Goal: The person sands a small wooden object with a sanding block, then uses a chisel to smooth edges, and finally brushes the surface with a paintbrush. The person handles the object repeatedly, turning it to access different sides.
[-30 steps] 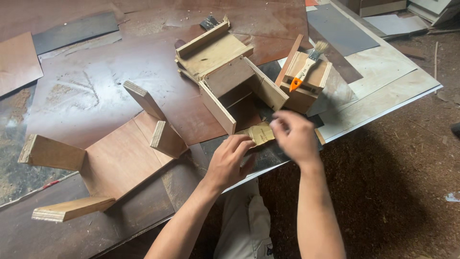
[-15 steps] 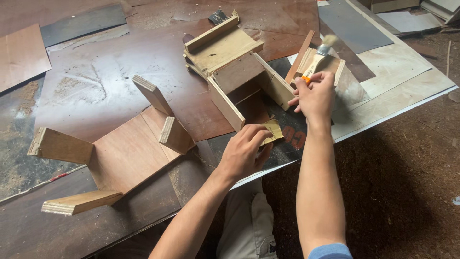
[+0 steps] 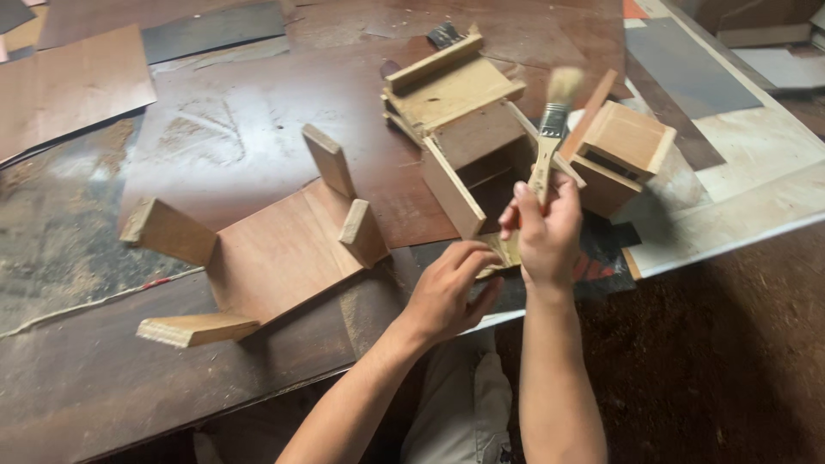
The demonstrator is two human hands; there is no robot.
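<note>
Your right hand pinches a wooden-handled paintbrush with pale bristles upright, bristles raised clear above the open wooden box frame. Your left hand closes its fingers on a small yellowish sandpaper scrap, pressing it flat on the dark board tabletop.

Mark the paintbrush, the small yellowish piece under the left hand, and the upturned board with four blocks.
paintbrush [image 3: 550, 129], head view, on the metal band below the bristles
small yellowish piece [image 3: 505, 251], head view, on its exposed corner
upturned board [image 3: 275, 253], head view, on its flat middle
</note>
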